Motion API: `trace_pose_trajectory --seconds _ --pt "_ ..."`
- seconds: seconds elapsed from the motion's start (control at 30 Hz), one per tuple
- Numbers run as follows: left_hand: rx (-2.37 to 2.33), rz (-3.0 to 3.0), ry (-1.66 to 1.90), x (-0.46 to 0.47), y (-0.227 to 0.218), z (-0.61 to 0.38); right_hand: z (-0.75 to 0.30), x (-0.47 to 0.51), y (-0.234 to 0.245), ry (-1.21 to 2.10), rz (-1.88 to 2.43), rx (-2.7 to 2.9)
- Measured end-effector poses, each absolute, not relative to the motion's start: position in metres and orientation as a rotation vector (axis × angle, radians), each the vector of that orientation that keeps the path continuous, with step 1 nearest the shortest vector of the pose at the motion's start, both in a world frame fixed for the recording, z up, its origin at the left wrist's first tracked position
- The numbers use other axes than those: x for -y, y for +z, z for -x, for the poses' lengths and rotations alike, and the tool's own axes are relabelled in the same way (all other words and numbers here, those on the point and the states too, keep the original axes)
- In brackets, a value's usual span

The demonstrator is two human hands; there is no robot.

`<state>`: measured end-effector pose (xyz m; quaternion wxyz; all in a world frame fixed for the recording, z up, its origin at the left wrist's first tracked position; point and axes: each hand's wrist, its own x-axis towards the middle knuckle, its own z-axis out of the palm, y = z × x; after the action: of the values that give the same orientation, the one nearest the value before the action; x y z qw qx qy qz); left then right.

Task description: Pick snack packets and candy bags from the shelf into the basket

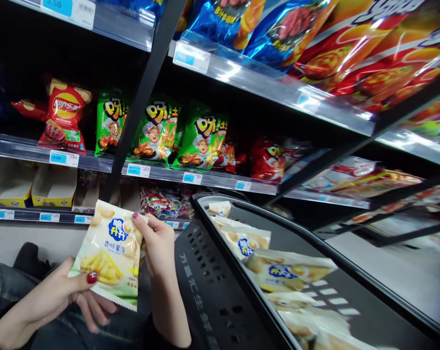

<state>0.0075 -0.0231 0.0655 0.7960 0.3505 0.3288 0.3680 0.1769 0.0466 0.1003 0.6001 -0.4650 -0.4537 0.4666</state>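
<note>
A cream-coloured snack bag [108, 255] with a blue label and a picture of fries is held up in front of me, tilted, its printed side facing the camera. My left hand [72, 291] pinches its lower left edge, thumb on the front and the other fingers behind and below. At the upper right edge, my right hand [157, 243] grips the bag with the thumb on top. Just right of that hand stands a dark shopping basket [208, 272]. Inside it lie several similar snack bags [283, 270], some partly overlapping.
Shelves ahead hold green snack bags [156, 131], a red chip bag [64, 116] and larger blue chip bags [220, 22]. Lower down are open cartons [54, 187] and small colourful packets [161, 201]. A dark shelf upright [143, 92] divides the bays. Grey floor [387, 262] shows beyond the basket.
</note>
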Motion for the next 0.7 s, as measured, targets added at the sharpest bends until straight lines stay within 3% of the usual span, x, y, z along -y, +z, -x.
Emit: trace_pose_trajectory --seconds 0.2,0.53,0.7 --pt "-0.674 -0.7 0.8 0.024 0.065 -0.007 -0.176 -0.05 0.097 1.152 1.119 1.005" --pt "-0.762 -1.029 0.737 0.015 0.057 -0.006 -0.186 -0.042 0.106 1.07 0.83 1.14" --pt "-0.266 -0.756 0.591 0.013 0.048 -0.001 -0.183 -0.045 0.103 1.2 0.729 1.042"
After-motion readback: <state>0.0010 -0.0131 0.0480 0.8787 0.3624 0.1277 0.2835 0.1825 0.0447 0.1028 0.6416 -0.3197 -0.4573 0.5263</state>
